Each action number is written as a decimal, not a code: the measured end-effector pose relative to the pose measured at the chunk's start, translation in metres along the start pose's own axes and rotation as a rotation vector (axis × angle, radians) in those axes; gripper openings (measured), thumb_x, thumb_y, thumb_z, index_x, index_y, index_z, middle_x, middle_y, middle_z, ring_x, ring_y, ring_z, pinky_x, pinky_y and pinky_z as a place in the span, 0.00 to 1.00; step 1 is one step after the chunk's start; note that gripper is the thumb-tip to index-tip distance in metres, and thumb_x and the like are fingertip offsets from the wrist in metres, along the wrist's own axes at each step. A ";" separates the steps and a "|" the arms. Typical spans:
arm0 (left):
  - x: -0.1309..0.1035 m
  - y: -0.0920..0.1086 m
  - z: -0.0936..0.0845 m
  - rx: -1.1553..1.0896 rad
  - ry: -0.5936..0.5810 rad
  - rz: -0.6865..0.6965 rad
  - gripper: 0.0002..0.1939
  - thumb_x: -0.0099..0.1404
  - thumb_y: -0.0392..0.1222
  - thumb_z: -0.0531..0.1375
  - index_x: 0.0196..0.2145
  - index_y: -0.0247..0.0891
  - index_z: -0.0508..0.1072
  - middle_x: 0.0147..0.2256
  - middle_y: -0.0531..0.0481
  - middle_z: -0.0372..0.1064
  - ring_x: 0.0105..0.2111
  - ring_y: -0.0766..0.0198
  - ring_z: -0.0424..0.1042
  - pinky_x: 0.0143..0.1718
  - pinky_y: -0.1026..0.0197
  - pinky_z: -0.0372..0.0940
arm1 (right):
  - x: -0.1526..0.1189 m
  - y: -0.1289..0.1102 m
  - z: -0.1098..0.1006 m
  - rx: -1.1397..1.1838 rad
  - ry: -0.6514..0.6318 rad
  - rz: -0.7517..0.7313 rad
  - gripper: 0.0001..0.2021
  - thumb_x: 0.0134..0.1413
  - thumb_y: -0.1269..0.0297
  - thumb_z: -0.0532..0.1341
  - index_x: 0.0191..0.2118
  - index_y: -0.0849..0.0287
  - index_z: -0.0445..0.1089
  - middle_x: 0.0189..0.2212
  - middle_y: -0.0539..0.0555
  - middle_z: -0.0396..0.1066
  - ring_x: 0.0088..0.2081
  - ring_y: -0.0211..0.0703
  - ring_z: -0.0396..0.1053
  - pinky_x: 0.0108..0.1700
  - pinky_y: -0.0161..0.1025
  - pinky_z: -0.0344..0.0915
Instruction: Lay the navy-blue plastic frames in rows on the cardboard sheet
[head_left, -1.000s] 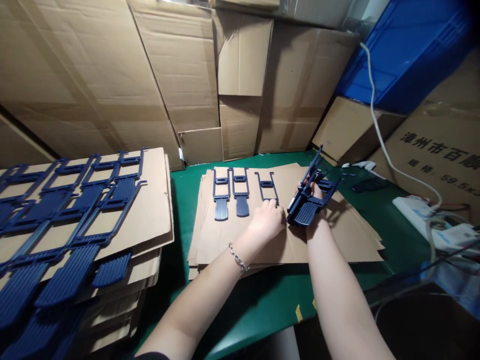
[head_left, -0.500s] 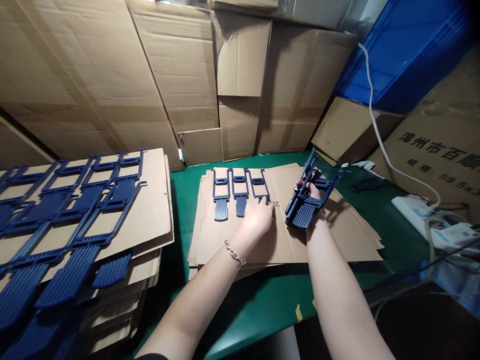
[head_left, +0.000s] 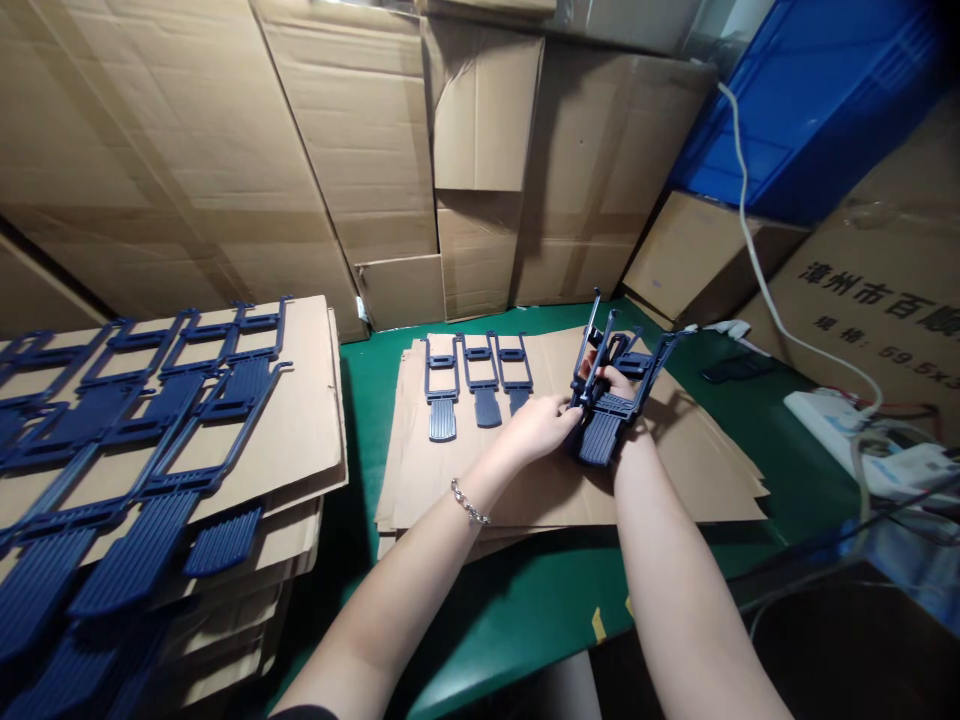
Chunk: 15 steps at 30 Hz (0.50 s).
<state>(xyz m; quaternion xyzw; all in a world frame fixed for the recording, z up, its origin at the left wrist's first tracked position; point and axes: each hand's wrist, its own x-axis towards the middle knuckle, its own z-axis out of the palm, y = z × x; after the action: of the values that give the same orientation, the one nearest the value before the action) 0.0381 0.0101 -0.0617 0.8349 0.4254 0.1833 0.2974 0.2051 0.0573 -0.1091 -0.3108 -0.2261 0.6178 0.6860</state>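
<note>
My right hand (head_left: pixel 616 382) grips a bunch of dark blue plastic frames (head_left: pixel 600 438), each with a ribbed flat foot, held upright and fanned above the cardboard. At the bunch's left side, my left hand (head_left: pixel 541 428) closes its fingertips on one of these frames; the exact grip is partly hidden. Three like frames lie flat in a row on the cardboard sheets (head_left: pixel 480 490): a left one (head_left: pixel 442 418), a middle one (head_left: pixel 487 405) and a right one (head_left: pixel 515 372). My left hand covers part of the right one's foot.
On the left, a taller stack of cardboard (head_left: pixel 311 400) carries many more blue frames (head_left: pixel 142 560). Large cartons (head_left: pixel 360 150) wall off the back of the green table (head_left: pixel 480 620). To the right are a white power strip (head_left: pixel 847 440), a cable (head_left: pixel 742 200) and a blue crate (head_left: pixel 810 110).
My left hand has left the third frame lying in the row and moved right to the bunch. The bunch's frames are spread wider, with one parted at the left.
</note>
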 end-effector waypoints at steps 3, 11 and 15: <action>0.001 -0.001 -0.002 -0.054 -0.010 -0.018 0.20 0.58 0.51 0.43 0.26 0.38 0.68 0.28 0.49 0.70 0.29 0.66 0.67 0.31 0.64 0.61 | -0.005 0.000 0.002 0.003 -0.041 -0.020 0.15 0.38 0.71 0.56 0.38 0.60 0.63 0.28 0.49 0.67 0.27 0.36 0.67 0.25 0.33 0.66; 0.006 -0.008 -0.002 -0.118 0.082 -0.089 0.13 0.59 0.43 0.42 0.29 0.39 0.64 0.28 0.52 0.70 0.26 0.71 0.68 0.26 0.69 0.61 | -0.026 0.000 0.022 0.127 0.046 -0.158 0.09 0.47 0.67 0.54 0.36 0.62 0.65 0.33 0.49 0.67 0.30 0.32 0.66 0.30 0.30 0.67; 0.002 -0.004 -0.008 0.037 0.301 -0.120 0.19 0.61 0.49 0.38 0.34 0.39 0.63 0.31 0.48 0.69 0.29 0.67 0.69 0.28 0.66 0.60 | -0.014 -0.001 0.016 0.135 0.245 -0.246 0.05 0.49 0.66 0.53 0.30 0.63 0.61 0.22 0.47 0.63 0.22 0.29 0.61 0.23 0.27 0.62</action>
<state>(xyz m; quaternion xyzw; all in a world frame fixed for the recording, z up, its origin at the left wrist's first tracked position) 0.0324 0.0163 -0.0577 0.7763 0.5176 0.2806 0.2253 0.1926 0.0453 -0.0964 -0.3068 -0.1352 0.5006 0.7981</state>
